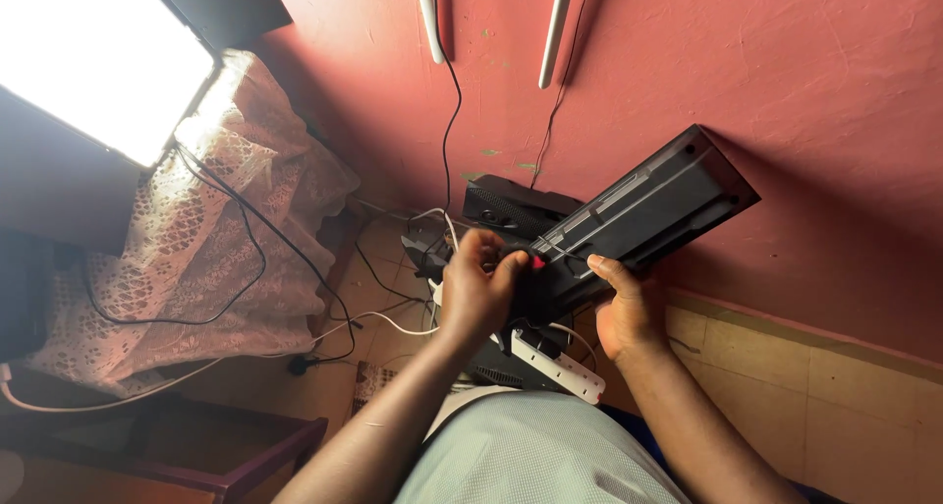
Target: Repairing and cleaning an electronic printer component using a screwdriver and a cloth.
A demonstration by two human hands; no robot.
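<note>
Against the red wall, low and centre in the view: a flat black electronic unit [643, 214], long and slab-like, is being held off the floor with its underside or back panel facing the camera. Its long axis is running from lower left up to upper right, far corner tilting toward the wall.

Left hand [478, 290] is sitting at the unit's near, lower end, fingers [491, 258] curling together around something small at the panel; a small red part [537, 262] is showing just beside the fingertips. Cannot tell whether they are pinching the red part or a cable end. Right hand [624, 312] is cupping the unit's lower edge from beneath, thumb lying along the casing, fingers mostly hidden behind it. Both hands are touching the unit; the left is the nearer to the red part.

Just below the hands, a white power strip [558, 366] is lying slantwise with a small red switch at its end. A second black box [511, 207] is sitting behind, against the wall. Black and white cables [447, 140] are hanging down the wall. Left of this, a lace cloth [221, 239] is draping over furniture beneath a bright lit panel [93, 57]. Tan floor tiles [786, 376] are lying to the right. No readable labels are showing.
</note>
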